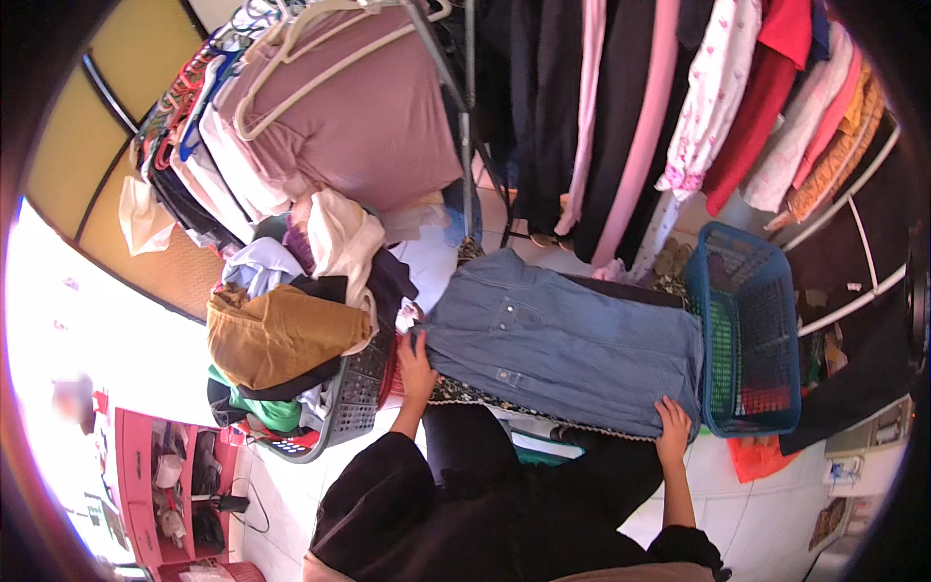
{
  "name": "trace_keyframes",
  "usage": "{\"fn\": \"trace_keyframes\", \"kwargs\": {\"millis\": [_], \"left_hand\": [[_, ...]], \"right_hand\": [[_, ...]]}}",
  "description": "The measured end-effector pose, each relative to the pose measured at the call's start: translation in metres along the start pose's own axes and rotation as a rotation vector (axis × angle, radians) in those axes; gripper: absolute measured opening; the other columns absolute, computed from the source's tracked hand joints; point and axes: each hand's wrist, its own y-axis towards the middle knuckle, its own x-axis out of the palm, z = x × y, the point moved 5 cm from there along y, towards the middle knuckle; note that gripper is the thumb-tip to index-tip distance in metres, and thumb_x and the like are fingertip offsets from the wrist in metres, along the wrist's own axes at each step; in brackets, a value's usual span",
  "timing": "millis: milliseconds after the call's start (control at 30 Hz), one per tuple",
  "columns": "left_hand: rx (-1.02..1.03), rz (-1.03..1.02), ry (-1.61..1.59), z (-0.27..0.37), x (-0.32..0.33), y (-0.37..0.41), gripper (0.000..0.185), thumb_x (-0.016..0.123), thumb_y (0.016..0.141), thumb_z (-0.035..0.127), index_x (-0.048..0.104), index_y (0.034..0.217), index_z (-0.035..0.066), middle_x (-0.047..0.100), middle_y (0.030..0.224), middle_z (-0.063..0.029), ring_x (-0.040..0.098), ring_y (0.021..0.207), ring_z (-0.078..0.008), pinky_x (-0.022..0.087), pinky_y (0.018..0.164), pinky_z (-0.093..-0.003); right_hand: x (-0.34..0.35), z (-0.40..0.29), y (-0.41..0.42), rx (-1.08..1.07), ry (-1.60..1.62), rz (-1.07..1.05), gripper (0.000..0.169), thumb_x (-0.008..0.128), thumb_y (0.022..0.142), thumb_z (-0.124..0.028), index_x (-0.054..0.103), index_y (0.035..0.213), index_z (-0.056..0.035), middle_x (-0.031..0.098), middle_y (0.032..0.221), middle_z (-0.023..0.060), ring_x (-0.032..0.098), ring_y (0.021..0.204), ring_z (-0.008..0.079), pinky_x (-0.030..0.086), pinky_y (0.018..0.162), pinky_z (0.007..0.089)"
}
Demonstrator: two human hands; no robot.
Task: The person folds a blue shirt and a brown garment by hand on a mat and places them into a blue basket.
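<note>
A blue denim-like shirt lies stretched out over a narrow surface with a dark patterned cover, in front of my body. Its collar end is to the left and its lower edge to the right. My left hand rests at the shirt's left edge, fingers spread. On the lower right corner of the cloth lies my right hand, its fingers apart and touching the fabric near the edge. Whether either hand pinches the cloth is hard to tell.
A grey laundry basket heaped with clothes stands at left. An empty-looking blue plastic basket stands at right. Hangers and a mauve garment hang at upper left; trousers and tops hang along the top right. A pink cabinet is at lower left.
</note>
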Motion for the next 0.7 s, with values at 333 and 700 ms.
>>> {"fn": "trace_keyframes", "kwargs": {"millis": [333, 700], "left_hand": [[-0.022, 0.147, -0.363, -0.010, -0.041, 0.003, 0.069, 0.053, 0.069, -0.010, 0.045, 0.135, 0.009, 0.044, 0.138, -0.0161, 0.050, 0.118, -0.0353, 0.044, 0.096, -0.0408], [-0.126, -0.283, 0.083, -0.031, -0.010, -0.028, 0.054, 0.055, 0.071, -0.001, 0.053, 0.124, 0.001, 0.048, 0.131, -0.0188, 0.046, 0.117, -0.0384, 0.038, 0.099, -0.0436]], "right_hand": [[-0.033, -0.022, 0.022, -0.088, 0.019, 0.121, 0.058, 0.053, 0.063, 0.011, 0.060, 0.116, -0.0121, 0.054, 0.129, 0.0057, 0.048, 0.122, 0.0271, 0.033, 0.103, 0.0494], [-0.007, 0.021, -0.010, 0.057, -0.057, -0.111, 0.063, 0.047, 0.075, 0.011, 0.052, 0.131, -0.0193, 0.042, 0.143, 0.0065, 0.038, 0.133, 0.0284, 0.033, 0.106, 0.0505]]}}
